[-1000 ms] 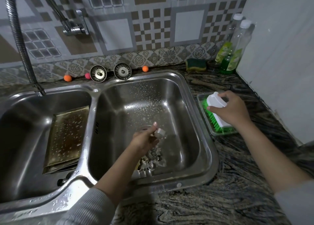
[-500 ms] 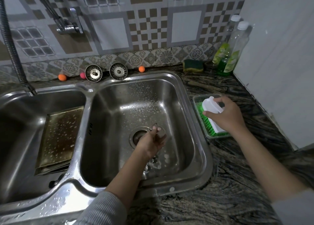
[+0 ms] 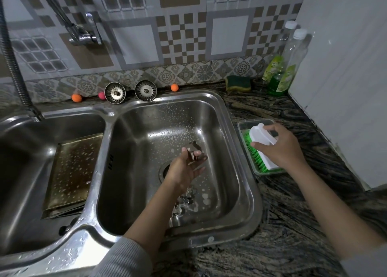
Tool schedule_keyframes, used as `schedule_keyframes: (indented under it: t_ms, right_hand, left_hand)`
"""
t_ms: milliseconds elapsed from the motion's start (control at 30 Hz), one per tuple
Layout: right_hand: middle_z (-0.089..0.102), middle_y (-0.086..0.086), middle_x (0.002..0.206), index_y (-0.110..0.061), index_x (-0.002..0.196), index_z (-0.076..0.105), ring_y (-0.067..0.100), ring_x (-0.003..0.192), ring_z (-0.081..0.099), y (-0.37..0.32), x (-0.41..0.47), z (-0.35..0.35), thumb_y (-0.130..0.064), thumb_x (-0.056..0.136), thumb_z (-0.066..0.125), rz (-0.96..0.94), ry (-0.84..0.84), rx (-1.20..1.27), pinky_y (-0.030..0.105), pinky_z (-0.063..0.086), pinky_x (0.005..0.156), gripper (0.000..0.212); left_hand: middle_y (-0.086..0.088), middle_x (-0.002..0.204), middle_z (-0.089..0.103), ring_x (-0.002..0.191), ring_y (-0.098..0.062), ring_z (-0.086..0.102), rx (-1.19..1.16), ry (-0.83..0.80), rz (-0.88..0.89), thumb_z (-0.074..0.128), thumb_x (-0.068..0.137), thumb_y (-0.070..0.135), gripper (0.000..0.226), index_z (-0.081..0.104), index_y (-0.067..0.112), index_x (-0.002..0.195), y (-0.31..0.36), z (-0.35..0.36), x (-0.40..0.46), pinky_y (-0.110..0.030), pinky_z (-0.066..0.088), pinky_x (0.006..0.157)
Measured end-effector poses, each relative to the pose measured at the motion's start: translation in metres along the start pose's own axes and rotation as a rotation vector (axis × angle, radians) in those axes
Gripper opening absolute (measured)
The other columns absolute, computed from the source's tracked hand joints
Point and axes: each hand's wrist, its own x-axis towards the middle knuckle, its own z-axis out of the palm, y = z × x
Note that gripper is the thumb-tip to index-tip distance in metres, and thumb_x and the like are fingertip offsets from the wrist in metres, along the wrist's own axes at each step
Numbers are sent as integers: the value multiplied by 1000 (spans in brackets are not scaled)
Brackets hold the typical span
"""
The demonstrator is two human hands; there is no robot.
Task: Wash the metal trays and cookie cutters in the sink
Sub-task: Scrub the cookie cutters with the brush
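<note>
My left hand (image 3: pixel 184 170) is over the drain of the right sink basin (image 3: pixel 247 184) and holds a metal cookie cutter (image 3: pixel 193 152) at its fingertips. Several more cookie cutters (image 3: pixel 186 201) lie wet on the basin floor near the front, partly hidden by my forearm. Metal trays (image 3: pixel 71 172) flecked with soap rest stacked in the left basin (image 3: pixel 18 151). My right hand (image 3: pixel 278 149) grips a white scrub brush (image 3: pixel 262 138) with green bristles, which sits in a clear plastic dish (image 3: pixel 244 126) on the counter right of the sink.
Two sink strainers (image 3: pixel 115 92) (image 3: pixel 145 90) and small orange and pink balls stand on the back ledge. A green sponge (image 3: pixel 238 84) and two soap bottles (image 3: pixel 282 67) sit at the back right. A faucet (image 3: pixel 83 36) and spray hose (image 3: pixel 14 67) are upper left. A white wall bounds the right.
My left hand has lifted a cookie cutter up from the pile on the basin floor and turned its palm upward. My right hand has stayed on the brush in its dish.
</note>
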Motion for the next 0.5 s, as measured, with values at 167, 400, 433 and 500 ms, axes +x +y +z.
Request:
schedule_keyframes:
  t_ms: [167, 400, 433, 500]
  right_hand:
    - [51, 1, 109, -21, 118, 55, 24, 94, 52, 2, 0, 0, -33, 74, 80, -14, 10, -18, 34, 42, 72, 52]
    - [55, 4, 124, -23, 123, 54, 25, 101, 52, -1, 4, 1, -36, 75, 79, -34, -6, -93, 35, 44, 74, 56]
    - [55, 5, 125, -23, 123, 54, 23, 100, 51, -2, 4, -1, -36, 74, 79, -44, 1, -88, 35, 43, 74, 56]
    - [56, 5, 124, -23, 123, 54, 20, 96, 49, -5, 4, -7, -36, 74, 80, -76, 34, -72, 34, 42, 72, 57]
  left_hand:
    - [-12, 103, 65, 98, -26, 68, 2, -34, -6, 40, 99, 35, 32, 56, 9, 109, 5, -1, -1, -33, 53, 81]
    - [-22, 131, 48, 103, -40, 64, -167, -79, -22, 42, 96, 22, 33, 52, 20, 128, 9, -2, -6, -30, 59, 59]
    - [-23, 131, 48, 104, -40, 63, -188, -81, -28, 40, 95, 19, 35, 52, 20, 128, 8, -3, -6, -31, 59, 58]
    - [-22, 128, 50, 108, -41, 61, -204, -79, -35, 40, 94, 17, 37, 51, 15, 130, 8, -4, -7, -30, 60, 59]
